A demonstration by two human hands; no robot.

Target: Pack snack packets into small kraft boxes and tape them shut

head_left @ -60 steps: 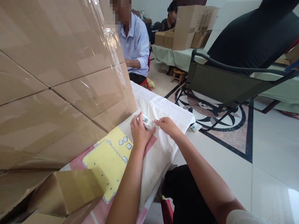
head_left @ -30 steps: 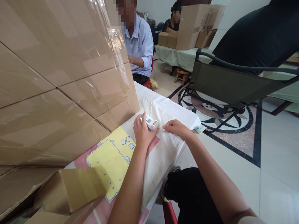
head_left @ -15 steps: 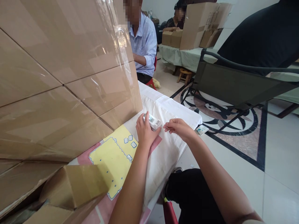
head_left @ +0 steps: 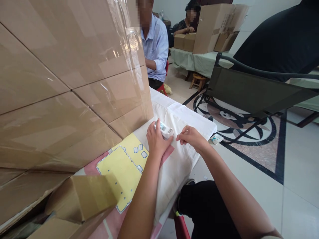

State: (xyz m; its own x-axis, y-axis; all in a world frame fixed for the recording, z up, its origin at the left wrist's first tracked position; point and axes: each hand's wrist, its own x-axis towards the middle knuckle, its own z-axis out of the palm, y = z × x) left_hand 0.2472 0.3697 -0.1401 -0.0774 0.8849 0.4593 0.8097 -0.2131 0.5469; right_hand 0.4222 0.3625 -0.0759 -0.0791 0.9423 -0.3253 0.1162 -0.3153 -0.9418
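Centre frame: left hand (head_left: 156,142) closed around small white device (head_left: 164,129), best braced on the white cloth (head_left: 178,166); right hand (head_left: 191,137) pinched beside it, contents indiscernible.

White cloth (head_left: 179,158), yellow sheet (head_left: 119,173) and stacked cartons (head_left: 62,83) lie on the table (head_left: 87,168).

The left hand (head_left: 156,141) covers most of the small white box (head_left: 165,130); whatever the right hand (head_left: 190,136) pinches is too small to tell.
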